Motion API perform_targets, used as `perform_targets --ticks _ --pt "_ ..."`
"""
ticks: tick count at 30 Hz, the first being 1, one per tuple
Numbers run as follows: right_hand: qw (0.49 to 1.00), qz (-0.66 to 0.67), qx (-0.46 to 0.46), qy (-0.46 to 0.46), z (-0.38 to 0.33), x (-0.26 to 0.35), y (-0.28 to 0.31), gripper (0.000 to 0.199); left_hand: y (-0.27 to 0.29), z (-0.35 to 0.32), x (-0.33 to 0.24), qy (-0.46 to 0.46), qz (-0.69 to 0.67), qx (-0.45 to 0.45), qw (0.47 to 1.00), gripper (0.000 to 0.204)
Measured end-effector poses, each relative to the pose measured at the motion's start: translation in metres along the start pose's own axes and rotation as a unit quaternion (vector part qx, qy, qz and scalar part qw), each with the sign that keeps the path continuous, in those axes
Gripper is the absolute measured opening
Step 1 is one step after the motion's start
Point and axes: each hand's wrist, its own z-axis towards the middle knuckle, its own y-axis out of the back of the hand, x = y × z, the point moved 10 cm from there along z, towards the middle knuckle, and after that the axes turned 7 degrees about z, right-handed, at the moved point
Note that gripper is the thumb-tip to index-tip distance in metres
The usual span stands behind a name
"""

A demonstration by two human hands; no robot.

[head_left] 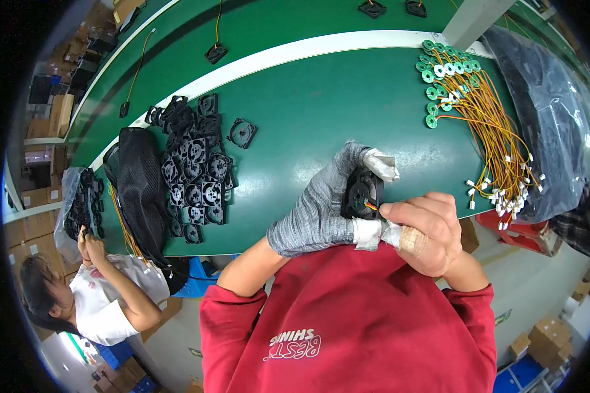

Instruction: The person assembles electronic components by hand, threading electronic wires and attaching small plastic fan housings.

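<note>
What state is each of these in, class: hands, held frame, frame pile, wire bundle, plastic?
Left hand: gloved, gripping the black frame.
Black frame: held, coloured wires showing.
Right hand: fingers curled, at the coloured wires.
Frame pile: heaped on the table.
Wire bundle: fanned out.
Plastic: crumpled.

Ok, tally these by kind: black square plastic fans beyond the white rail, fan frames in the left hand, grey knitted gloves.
Black square plastic fans beyond the white rail: 4
Black square plastic fan frame in the left hand: 1
Grey knitted glove: 1
Total: 6
</note>
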Motion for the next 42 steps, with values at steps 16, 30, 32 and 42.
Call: perform_targets --ticks 16,30,32,42 --pt "0.758 0.457 -0.039 -0.465 -0.029 -0.066 -0.029 0.02 0.014 -0.005 -0.01 -0.074 0.133 -0.043 0.987 0.055" --pt "0.615 0.543 0.075 -0.567 -0.047 -0.065 -0.052 0.009 0.006 -0.009 -0.013 -0.093 0.146 -0.025 0.985 0.048" --pt "0.609 0.544 0.088 -0.571 -0.049 -0.068 -0.055 0.007 0.007 -0.009 -0.019 -0.095 0.189 -0.05 0.976 0.046" --pt "0.672 0.499 0.041 -0.546 -0.04 -0.072 -0.043 0.008 0.009 -0.009 -0.015 -0.046 0.235 -0.059 0.969 0.04"
